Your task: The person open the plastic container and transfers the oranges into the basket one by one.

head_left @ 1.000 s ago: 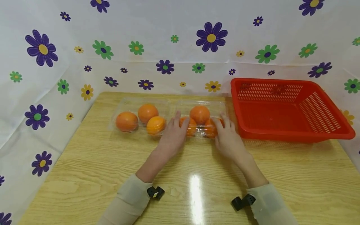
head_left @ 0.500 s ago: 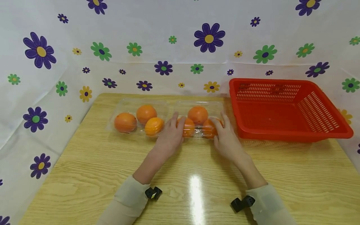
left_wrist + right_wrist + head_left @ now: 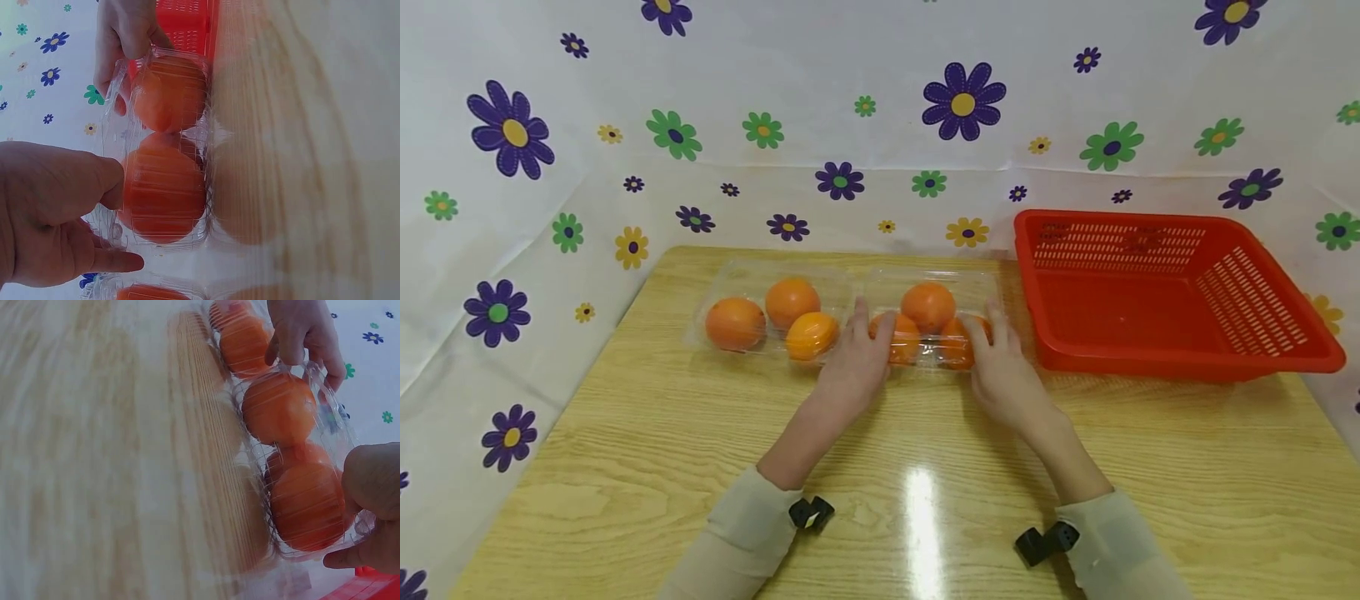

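Head: orange (image 3: 953, 345) partly behind right grip (image 3: 1006, 377)

- No text, number, brand or sign is showing legibly in any view.
- At the head view's centre, the clear container (image 3: 931, 354) is bearing no readable label.
- At right, the red basket (image 3: 1120, 357) is showing none.
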A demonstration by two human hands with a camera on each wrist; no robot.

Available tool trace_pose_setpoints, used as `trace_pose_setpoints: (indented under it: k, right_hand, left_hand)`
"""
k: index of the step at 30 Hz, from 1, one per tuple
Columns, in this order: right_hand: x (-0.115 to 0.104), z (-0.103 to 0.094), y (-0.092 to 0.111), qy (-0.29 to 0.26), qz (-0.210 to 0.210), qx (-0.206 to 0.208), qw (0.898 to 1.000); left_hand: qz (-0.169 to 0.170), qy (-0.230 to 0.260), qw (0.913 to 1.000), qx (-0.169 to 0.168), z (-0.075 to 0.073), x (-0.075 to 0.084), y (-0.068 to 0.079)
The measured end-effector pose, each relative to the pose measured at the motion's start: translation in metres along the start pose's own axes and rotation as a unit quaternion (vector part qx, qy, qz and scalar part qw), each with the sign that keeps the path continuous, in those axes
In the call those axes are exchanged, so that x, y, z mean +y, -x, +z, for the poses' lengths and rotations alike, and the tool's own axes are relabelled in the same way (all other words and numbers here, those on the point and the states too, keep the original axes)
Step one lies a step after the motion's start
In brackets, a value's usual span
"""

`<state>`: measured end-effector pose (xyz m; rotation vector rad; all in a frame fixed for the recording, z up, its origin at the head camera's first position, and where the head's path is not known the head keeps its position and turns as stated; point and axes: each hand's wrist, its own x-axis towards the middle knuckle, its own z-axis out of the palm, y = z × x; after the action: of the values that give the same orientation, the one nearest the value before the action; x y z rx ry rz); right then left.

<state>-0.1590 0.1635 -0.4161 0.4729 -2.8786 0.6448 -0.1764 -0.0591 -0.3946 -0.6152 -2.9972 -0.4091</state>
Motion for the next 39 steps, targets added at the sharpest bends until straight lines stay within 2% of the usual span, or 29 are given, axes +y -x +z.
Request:
trace_pose_setpoints:
  k: [6,15,24,39]
  right_hand:
    - [-0.0027,0.0016,0.0002,0.017,-0.004,0.007,1.0]
    - [-0.0042,0.0006,-0.001,0.008,0.005,0.0,1.0]
    - [-0.006,0.0004,-0.0012,0.001,0.013,0.0,1.0]
    - [-0.0058,-0.0002,-0.0007,0.002,0.004,0.009,1.0]
  left_hand:
    - [0.015,-0.029,0.9994,0.011,0.0009,-0.0017,0.0016]
    - [0.04,-0.064,0.9965,0.034,0.0015,-0.0035,0.0034]
    - [0.068,-0.109,0.9889,0.074,0.003,-0.0054,0.0039]
    - [0.056,-0.09,0.9941,0.022,0.0005,-0.008,-0.0005]
